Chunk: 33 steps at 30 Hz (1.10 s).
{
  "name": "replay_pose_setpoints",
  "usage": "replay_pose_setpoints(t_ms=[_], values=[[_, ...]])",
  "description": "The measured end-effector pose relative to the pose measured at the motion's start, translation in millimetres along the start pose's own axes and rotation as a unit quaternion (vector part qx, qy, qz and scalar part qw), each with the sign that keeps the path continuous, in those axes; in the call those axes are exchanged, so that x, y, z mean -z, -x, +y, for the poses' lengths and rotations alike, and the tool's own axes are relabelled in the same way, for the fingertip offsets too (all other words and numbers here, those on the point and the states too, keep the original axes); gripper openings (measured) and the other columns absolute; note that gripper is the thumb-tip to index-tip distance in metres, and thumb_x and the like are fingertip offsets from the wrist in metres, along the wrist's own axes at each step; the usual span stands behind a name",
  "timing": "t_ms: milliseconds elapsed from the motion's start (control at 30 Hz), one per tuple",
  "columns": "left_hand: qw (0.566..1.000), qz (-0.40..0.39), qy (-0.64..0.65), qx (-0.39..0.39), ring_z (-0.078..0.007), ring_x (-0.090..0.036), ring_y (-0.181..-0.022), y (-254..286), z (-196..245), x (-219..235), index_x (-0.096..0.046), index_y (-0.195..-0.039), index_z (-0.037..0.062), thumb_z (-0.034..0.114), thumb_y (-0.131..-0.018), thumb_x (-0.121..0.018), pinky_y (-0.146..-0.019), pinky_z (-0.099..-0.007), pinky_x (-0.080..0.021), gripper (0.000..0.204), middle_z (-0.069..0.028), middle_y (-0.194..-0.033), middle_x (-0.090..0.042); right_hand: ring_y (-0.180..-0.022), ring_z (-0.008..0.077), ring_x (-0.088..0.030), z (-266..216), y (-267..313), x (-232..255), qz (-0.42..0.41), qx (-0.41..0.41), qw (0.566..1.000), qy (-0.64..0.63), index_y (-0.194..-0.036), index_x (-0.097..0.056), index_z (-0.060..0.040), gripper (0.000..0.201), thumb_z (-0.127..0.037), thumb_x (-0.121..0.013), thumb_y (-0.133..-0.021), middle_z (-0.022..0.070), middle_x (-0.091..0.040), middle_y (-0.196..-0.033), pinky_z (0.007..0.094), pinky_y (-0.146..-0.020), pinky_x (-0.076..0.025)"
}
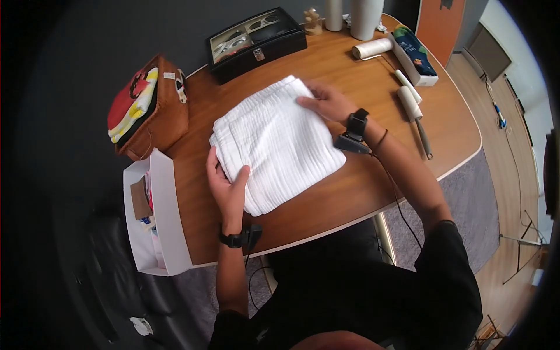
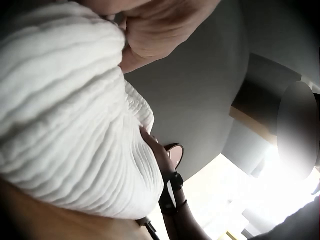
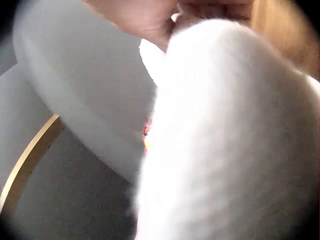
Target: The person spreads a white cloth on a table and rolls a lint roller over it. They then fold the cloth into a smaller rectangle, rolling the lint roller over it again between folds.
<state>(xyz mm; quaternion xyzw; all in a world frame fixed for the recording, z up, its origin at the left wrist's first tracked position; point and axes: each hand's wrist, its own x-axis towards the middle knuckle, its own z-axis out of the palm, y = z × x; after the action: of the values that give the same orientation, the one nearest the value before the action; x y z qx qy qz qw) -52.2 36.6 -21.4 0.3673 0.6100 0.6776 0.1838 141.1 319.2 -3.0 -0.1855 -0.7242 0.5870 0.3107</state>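
Observation:
A folded white cloth [image 1: 280, 146] with a crinkled, ribbed weave lies in several layers over the middle of the wooden table. My left hand [image 1: 229, 188] grips its near left edge, thumb on top and fingers tucked beneath. At the far right corner, my right hand [image 1: 331, 104] pinches the cloth, its thumb on the upper face and its other fingers mostly hidden. In the left wrist view the cloth's ribbed folds [image 2: 75, 110] bulge beside the left hand [image 2: 160, 30]. The right wrist view has the right hand [image 3: 145, 17] at the top of the blurred cloth [image 3: 230, 130].
Left of the cloth stand a brown basket [image 1: 169, 119] of folded clothes and a white box [image 1: 169, 216] of small items. Behind is a black glasses case [image 1: 262, 55]. Lint rollers [image 1: 409, 104] and an open carton [image 1: 429, 79] lie at the right, near the table's edge.

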Motion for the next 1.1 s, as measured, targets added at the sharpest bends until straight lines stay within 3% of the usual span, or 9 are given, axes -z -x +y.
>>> replay_pose_setpoints(t_ms=[67,133,333,433,667,767,867,933,1100], values=[[0.998,-0.021,0.006,0.064,-0.0274,-0.054,-0.143,1,-4,7,-0.029,-0.167,-0.003,-0.01,-0.089,-0.079,-0.12,-0.0401,-0.045,0.093,-0.0206,-0.162,-0.048,-0.1,0.0184,-0.071,5,4,4,-0.007,-0.252,0.96,0.118,-0.133,-0.071,-0.0012,0.045,-0.032,-0.081,-0.102,0.0109,-0.078,-0.117,0.0365,-0.089,-0.058],[0.991,-0.037,0.009,0.126,-0.0281,-0.053,-0.144,0,-4,7,-0.027,-0.168,-0.0029,-0.01,-0.09,-0.079,-0.121,-0.0404,-0.044,0.094,-0.0209,-0.164,-0.045,-0.102,0.0215,-0.073,43,0,7,-0.026,-0.191,0.981,-0.023,-0.136,-0.071,-0.0001,0.05,-0.034,-0.08,-0.101,0.0138,-0.078,-0.12,0.0385,-0.09,-0.058],[0.997,-0.033,-0.018,0.067,-0.0296,-0.047,-0.15,0,6,-1,-0.024,-0.169,-0.0045,-0.014,-0.088,-0.076,-0.126,-0.0408,-0.038,0.097,-0.0213,-0.171,-0.036,-0.113,0.0164,-0.069,-7,-19,-10,-0.051,-0.023,0.989,0.14,-0.144,-0.064,0.0008,0.048,-0.025,-0.076,-0.105,0.0093,-0.076,-0.126,0.0342,-0.101,-0.055],[0.999,-0.001,-0.041,0.024,-0.0309,-0.044,-0.153,8,4,-2,-0.021,-0.169,-0.0043,-0.011,-0.089,-0.075,-0.127,-0.0431,-0.036,0.097,-0.0223,-0.172,-0.034,-0.108,0.0251,-0.073,-20,-32,-28,-0.023,0.112,0.992,-0.056,-0.133,-0.069,0.0026,0.041,-0.024,-0.074,-0.102,0.0168,-0.078,-0.116,0.0375,-0.097,-0.056],[0.993,0.044,-0.074,0.078,-0.0341,-0.044,-0.153,19,-6,9,-0.025,-0.168,-0.0043,0.004,-0.098,-0.077,-0.126,-0.0451,-0.036,0.088,-0.024,-0.17,-0.035,-0.102,0.0188,-0.071,24,-13,3,-0.028,-0.192,0.975,0.107,-0.138,-0.067,-0.0015,0.059,-0.052,-0.067,-0.108,0.0122,-0.076,-0.116,0.0322,-0.09,-0.058],[0.949,0.039,-0.308,-0.057,-0.0408,-0.046,-0.15,27,24,10,-0.036,-0.165,-0.0035,0.015,-0.102,-0.075,-0.125,-0.0503,-0.038,0.077,-0.0271,-0.167,-0.039,-0.101,0.0241,-0.075,14,29,12,0.052,-0.152,0.98,0.117,-0.124,-0.07,0.0072,0.069,-0.059,-0.069,-0.104,0.0207,-0.079,-0.108,0.0359,-0.088,-0.06],[0.896,-0.097,-0.42,-0.108,-0.0429,-0.041,-0.155,22,51,4,-0.044,-0.164,0.0005,0.018,-0.104,-0.072,-0.127,-0.0532,-0.035,0.068,-0.025,-0.165,-0.044,-0.075,0.0124,-0.06,-15,72,16,-0.02,-0.238,0.967,0.085,-0.106,-0.073,0.0033,0.065,-0.061,-0.07,-0.104,0.005,-0.068,-0.086,0.0329,-0.062,-0.048],[0.841,-0.242,-0.456,-0.164,-0.0453,-0.036,-0.158,13,56,-4,-0.048,-0.162,0.0009,0.025,-0.104,-0.073,-0.13,-0.057,-0.03,0.068,-0.0265,-0.165,-0.044,-0.083,0.0124,-0.061,-5,94,20,-0.112,-0.184,0.972,0.09,-0.114,-0.073,0.0018,0.063,-0.06,-0.074,-0.102,0.0031,-0.069,-0.09,0.0316,-0.07,-0.05],[0.799,-0.293,-0.501,-0.154,-0.0444,-0.034,-0.159,14,37,-17,-0.048,-0.163,0.0048,0.05,-0.101,-0.073,-0.131,-0.0607,-0.024,0.081,-0.0224,-0.17,-0.042,-0.113,0.0301,-0.066,-40,143,1,-0.125,-0.019,0.984,0.124,-0.133,-0.066,0.0016,0.052,-0.014,-0.09,-0.089,0.0192,-0.069,-0.121,0.0389,-0.096,-0.052]])
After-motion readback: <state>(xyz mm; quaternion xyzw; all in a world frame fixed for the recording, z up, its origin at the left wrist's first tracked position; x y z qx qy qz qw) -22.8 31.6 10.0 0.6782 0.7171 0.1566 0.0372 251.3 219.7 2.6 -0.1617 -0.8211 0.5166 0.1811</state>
